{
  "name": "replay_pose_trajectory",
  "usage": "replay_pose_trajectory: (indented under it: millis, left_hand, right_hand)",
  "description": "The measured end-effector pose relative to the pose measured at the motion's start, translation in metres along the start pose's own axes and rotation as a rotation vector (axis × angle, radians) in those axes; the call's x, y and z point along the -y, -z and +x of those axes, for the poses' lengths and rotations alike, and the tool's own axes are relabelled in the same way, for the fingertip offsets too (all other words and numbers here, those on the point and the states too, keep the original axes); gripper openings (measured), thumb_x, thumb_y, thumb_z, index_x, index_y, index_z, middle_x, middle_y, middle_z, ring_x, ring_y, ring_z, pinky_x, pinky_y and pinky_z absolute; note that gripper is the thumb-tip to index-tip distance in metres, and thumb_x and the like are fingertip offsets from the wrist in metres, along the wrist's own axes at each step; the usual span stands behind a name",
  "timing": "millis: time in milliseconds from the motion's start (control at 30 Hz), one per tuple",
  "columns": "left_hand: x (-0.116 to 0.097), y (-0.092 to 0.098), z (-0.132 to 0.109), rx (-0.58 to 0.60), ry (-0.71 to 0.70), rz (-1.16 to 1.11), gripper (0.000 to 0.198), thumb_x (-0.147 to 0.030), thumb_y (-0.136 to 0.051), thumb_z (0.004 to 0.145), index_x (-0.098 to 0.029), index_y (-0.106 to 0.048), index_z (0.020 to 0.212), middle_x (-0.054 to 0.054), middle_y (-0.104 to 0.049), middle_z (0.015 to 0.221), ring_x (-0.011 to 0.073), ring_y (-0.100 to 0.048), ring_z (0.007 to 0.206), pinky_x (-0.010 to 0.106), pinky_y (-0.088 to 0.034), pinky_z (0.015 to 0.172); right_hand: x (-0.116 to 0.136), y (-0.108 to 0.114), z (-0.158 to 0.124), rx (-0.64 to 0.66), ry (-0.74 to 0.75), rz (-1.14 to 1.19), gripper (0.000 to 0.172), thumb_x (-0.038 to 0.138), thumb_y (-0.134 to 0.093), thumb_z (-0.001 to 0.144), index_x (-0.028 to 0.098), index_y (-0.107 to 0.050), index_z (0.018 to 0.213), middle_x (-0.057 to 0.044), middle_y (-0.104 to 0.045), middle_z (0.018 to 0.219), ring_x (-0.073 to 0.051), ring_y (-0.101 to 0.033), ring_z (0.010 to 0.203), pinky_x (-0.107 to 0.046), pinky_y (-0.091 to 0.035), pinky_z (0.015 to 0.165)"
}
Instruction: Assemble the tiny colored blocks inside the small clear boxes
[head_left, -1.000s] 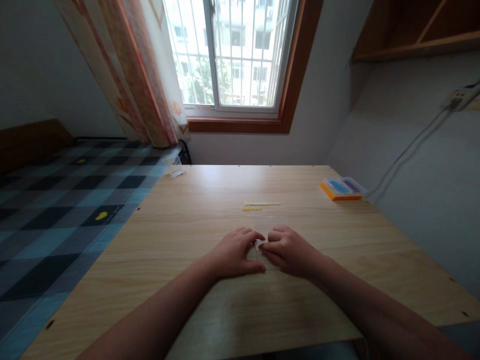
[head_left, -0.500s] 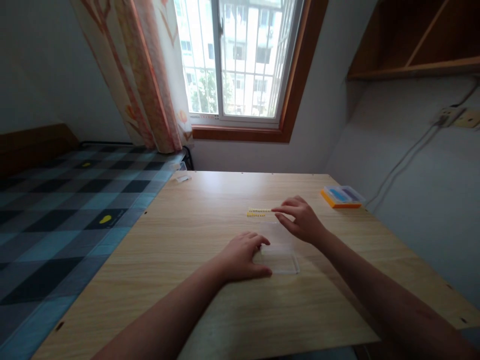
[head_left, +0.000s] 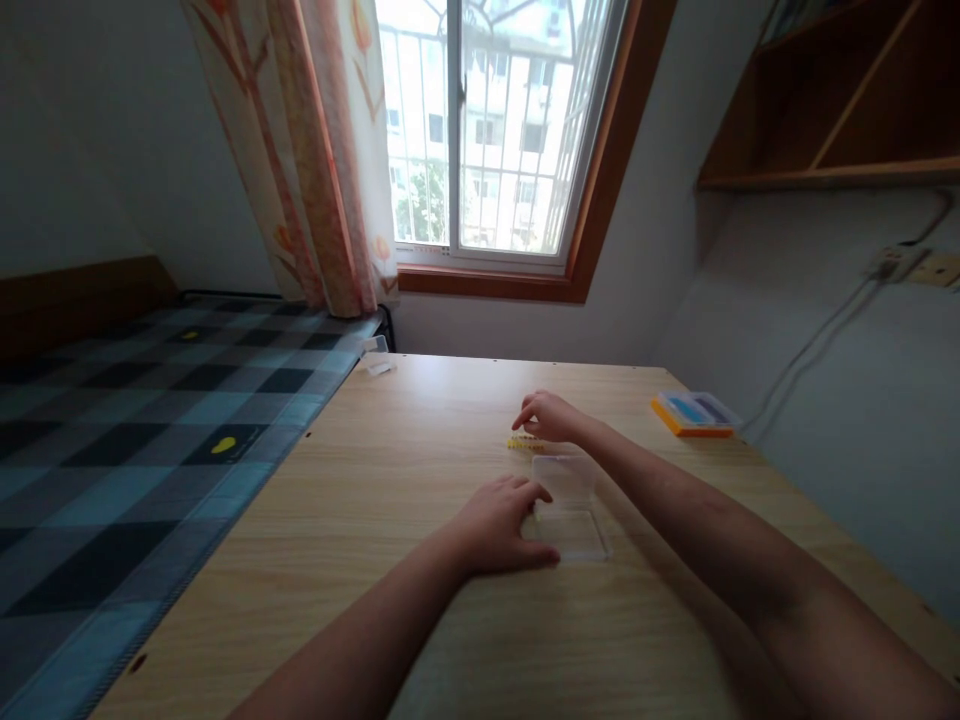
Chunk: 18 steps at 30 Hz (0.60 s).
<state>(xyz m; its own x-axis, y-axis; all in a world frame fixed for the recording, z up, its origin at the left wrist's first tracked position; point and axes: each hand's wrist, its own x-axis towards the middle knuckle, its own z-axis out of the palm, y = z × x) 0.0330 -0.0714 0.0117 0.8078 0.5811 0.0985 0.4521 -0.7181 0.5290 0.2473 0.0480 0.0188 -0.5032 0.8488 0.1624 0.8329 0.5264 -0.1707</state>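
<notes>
My left hand [head_left: 504,527] rests on the table at the left side of a clear plastic box [head_left: 577,535]. Its thumb lies at the box's near corner and its fingers curl over the far left part, gripping that side. The box's transparent lid [head_left: 564,478] is folded back, away from me. Beyond it lie two short rows of small yellow pieces [head_left: 525,444], too small to make out singly. Over their left end my right hand [head_left: 541,416] hovers low, index finger and thumb bent together; whether a small piece is between the tips is hidden.
An orange-and-clear case [head_left: 694,414] with blue and purple contents sits at the table's right edge. Small clear plastic pieces [head_left: 379,367] lie at the far left corner. A bed with a checked cover [head_left: 247,400] adjoins the table's left side.
My right hand has moved left, from the right end of the yellow rows to their left end, its fingers drawn closer together. My left hand stays at the box. The view has tilted slightly.
</notes>
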Motion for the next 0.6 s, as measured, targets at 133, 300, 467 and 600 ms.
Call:
replay_pose_trajectory:
  millis: [133, 300, 467, 600]
  left_hand:
    - [0.001, -0.002, 0.000, -0.008, 0.000, 0.004, 0.061, -0.052, -0.083, 0.070, -0.024, -0.063, 0.121, 0.007, -0.070, 0.112, 0.0323, -0.062, 0.107, 0.043, -0.048, 0.094]
    - [0.003, -0.003, -0.001, -0.022, -0.011, 0.005, 0.062, -0.051, -0.084, 0.070, -0.024, -0.064, 0.122, 0.007, -0.070, 0.111, 0.0323, -0.062, 0.106, 0.043, -0.048, 0.093]
    - [0.003, -0.002, -0.002, -0.023, -0.012, -0.004, 0.061, -0.050, -0.084, 0.070, -0.023, -0.064, 0.121, 0.007, -0.070, 0.112, 0.0324, -0.062, 0.107, 0.043, -0.049, 0.093]
    - [0.003, -0.002, -0.002, -0.023, -0.006, -0.009, 0.061, -0.051, -0.084, 0.070, -0.023, -0.064, 0.121, 0.007, -0.070, 0.111, 0.0322, -0.062, 0.107, 0.043, -0.049, 0.093]
  right_hand:
    - [-0.003, -0.007, 0.002, 0.022, -0.021, 0.008, 0.038, 0.004, -0.060, 0.078, 0.028, -0.085, 0.094, -0.004, -0.076, 0.091, -0.018, -0.062, 0.086, -0.027, -0.045, 0.087]
    - [-0.009, -0.009, 0.008, 0.015, -0.061, 0.021, 0.039, 0.004, -0.058, 0.078, 0.026, -0.084, 0.096, -0.004, -0.076, 0.092, -0.016, -0.063, 0.083, -0.025, -0.045, 0.085]
    - [-0.017, -0.002, 0.014, 0.011, -0.083, 0.044, 0.024, 0.019, -0.068, 0.083, 0.025, -0.084, 0.099, -0.005, -0.076, 0.092, -0.015, -0.064, 0.078, -0.024, -0.045, 0.074]
    - [-0.018, -0.003, 0.018, 0.024, -0.087, 0.062, 0.016, 0.029, -0.073, 0.083, 0.024, -0.084, 0.094, -0.005, -0.076, 0.087, -0.016, -0.064, 0.077, -0.023, -0.044, 0.070]
